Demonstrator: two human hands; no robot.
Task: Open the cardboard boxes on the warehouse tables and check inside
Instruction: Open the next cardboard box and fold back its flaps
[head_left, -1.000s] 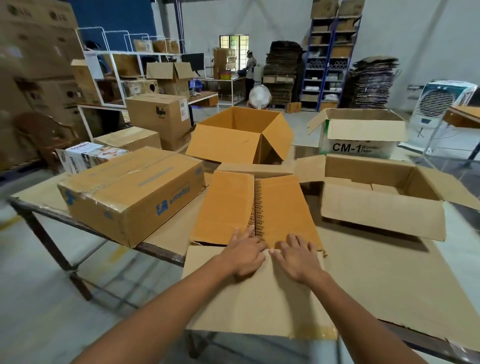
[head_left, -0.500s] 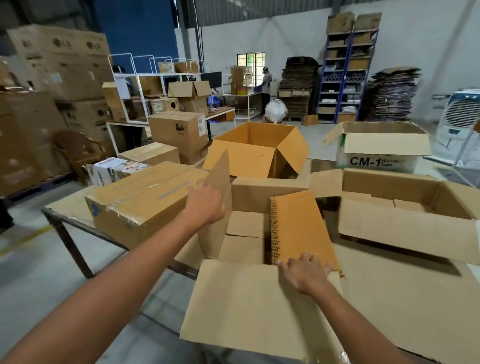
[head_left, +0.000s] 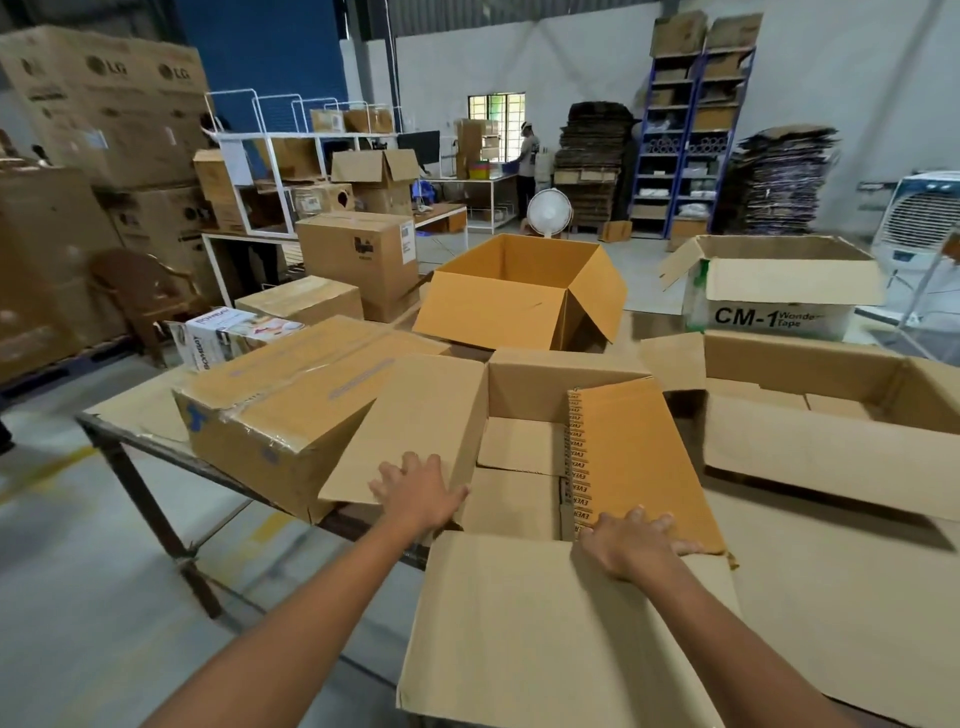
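1. Work item. One cardboard box (head_left: 563, 387) sits on the table (head_left: 130, 418) at the centre of the view, top open. Its left flap (head_left: 415, 415) is folded outward toward 9 o'clock. Its right flap (head_left: 639, 457) stands tilted over the opening, with one strip of printed tape along its free edge. Its near flap (head_left: 545, 634) lies outward toward 6 o'clock. Inside, two plain cardboard panels (head_left: 519, 447) are visible.

2. Hands. The left hand (head_left: 418, 496) lies flat on the near end of the left flap, fingers spread and straight, gripping nothing. The right hand (head_left: 631, 540) rests on the near edge of the right flap, fingers extended along it and thumb out to the side. It presses rather than clasps.

3. Other boxes on the table, four in total.
- One sealed box (head_left: 280, 415) at 9 o'clock, taped shut. The left flap overlaps its near corner.
- One orange box (head_left: 498, 312) at 12 o'clock, open.
- One white-sided box (head_left: 774, 317) marked CM-1 at 1 o'clock, open.
- One wide box (head_left: 831, 452) at 3 o'clock, open, just beside the work item.

4. One small white printed carton (head_left: 228, 332) stands at 10 o'clock, beyond the sealed box.

5. Background. One floor fan (head_left: 549, 212) at 12 o'clock, two blue shelf racks (head_left: 691, 135) at 1 o'clock, two stacks of flattened cardboard (head_left: 779, 182), one air cooler (head_left: 919, 218) at 2 o'clock, one brown chair (head_left: 140, 291) at 10 o'clock, and one person (head_left: 527, 156) standing at a far table.
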